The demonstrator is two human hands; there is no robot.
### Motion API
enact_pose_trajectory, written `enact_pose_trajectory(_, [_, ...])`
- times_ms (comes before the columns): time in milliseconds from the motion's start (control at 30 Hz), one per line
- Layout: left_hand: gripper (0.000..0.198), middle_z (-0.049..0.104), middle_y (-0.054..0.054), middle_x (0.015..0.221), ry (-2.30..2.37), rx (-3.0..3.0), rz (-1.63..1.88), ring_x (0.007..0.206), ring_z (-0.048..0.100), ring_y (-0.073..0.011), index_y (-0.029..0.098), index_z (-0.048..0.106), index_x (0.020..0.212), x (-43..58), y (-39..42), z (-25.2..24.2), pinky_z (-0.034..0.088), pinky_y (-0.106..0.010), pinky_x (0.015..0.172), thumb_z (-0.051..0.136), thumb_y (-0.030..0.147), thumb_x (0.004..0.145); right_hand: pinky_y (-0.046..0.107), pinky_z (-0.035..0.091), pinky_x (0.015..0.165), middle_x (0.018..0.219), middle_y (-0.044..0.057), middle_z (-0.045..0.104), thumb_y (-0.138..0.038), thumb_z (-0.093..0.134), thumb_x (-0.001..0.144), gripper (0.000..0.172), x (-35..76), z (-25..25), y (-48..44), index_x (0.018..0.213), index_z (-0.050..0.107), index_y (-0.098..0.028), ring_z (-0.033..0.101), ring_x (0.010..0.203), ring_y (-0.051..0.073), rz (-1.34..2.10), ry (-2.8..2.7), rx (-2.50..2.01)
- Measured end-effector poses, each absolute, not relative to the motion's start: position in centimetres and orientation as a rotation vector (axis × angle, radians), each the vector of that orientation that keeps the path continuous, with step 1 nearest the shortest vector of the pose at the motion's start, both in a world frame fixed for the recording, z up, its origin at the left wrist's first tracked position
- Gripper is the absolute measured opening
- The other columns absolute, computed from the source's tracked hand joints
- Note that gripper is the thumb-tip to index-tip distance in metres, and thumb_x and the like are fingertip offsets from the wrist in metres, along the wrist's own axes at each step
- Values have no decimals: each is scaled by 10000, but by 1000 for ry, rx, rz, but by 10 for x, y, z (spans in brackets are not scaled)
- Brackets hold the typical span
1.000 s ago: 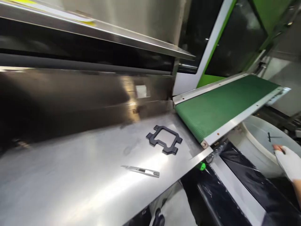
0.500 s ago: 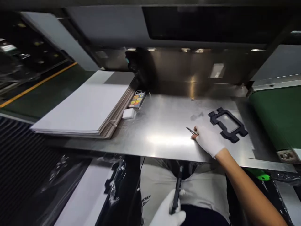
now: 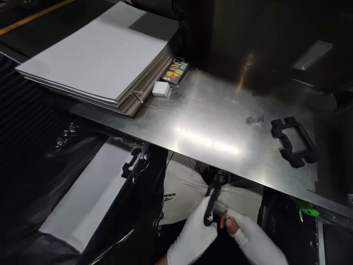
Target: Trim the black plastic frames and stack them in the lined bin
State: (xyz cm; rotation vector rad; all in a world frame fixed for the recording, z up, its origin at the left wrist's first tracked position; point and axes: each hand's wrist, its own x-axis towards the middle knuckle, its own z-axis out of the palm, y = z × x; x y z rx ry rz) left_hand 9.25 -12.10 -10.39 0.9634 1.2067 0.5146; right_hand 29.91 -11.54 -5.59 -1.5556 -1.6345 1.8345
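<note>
Over my lap, my left hand (image 3: pixel 193 230), in a white glove, is closed round a black frame-shaped part (image 3: pixel 211 208) that points up toward the table edge. My right hand (image 3: pixel 245 233), gloved with bare fingertips, is pinched close beside it. A slim pointed metal tool (image 3: pixel 220 208) shows, blurred, between those fingertips and the black part; whether its tip touches the part I cannot tell. On the right of the metal table (image 3: pixel 204 114) lies a similar black frame (image 3: pixel 295 160), flat, with a rectangular opening.
A stack of large white boards (image 3: pixel 96 55) takes up the table's left side. Beside it lie a white block (image 3: pixel 161 89) and a phone in a colourful case (image 3: pixel 175 71). Below left, black plastic surrounds a white panel (image 3: pixel 85 195) and another black piece (image 3: pixel 128 167). Something green (image 3: pixel 310 211) sits under the right edge.
My right hand has come off the tabletop with the metal tool, down to the black part in my left hand. The view has tilted down and turned.
</note>
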Motion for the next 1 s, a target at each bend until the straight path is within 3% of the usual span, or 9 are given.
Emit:
enact_pose_trajectory(167, [255, 690, -42, 972, 1155, 1016, 501, 925, 635, -226, 195, 645, 1086, 99, -117, -104, 535, -346, 869, 574, 153, 845, 309, 604, 893, 1083, 51, 808, -486, 336, 1160, 438, 261, -89, -147, 1197, 720, -280, 782, 998, 230, 1342, -1785, -1816])
enact_pose_trajectory(267, [197, 697, -37, 967, 1159, 1023, 469, 893, 636, -215, 195, 638, 1067, 99, -116, -105, 546, -339, 843, 572, 188, 882, 325, 596, 933, 1108, 52, 826, -415, 357, 1162, 404, 259, -91, -147, 1308, 706, -272, 799, 999, 226, 1265, -1847, -1857])
enact_pose_trajectory(367, [103, 663, -15, 893, 1165, 1041, 481, 824, 611, -197, 202, 625, 986, 98, -116, -105, 535, -319, 784, 574, 217, 898, 352, 582, 980, 1069, 47, 829, -397, 369, 1164, 389, 259, -86, -144, 1272, 721, -270, 800, 970, 228, 1237, -1884, -1856])
enact_pose_trajectory(667, [59, 672, -16, 857, 1262, 1041, 412, 792, 607, -195, 203, 612, 932, 104, -117, -102, 505, -311, 747, 572, 204, 889, 310, 549, 688, 876, 45, 816, -487, 305, 1172, 489, 256, -88, -151, 1181, 735, -255, 781, 732, 227, 1330, -1784, -1990])
enact_pose_trajectory(1000, [44, 643, -13, 772, 1253, 1076, 333, 717, 567, -189, 213, 568, 844, 104, -117, -101, 473, -305, 668, 587, 242, 871, 279, 517, 623, 801, 69, 787, -612, 227, 1159, 624, 248, -92, -173, 1139, 714, -222, 766, 684, 223, 1411, -1590, -2091])
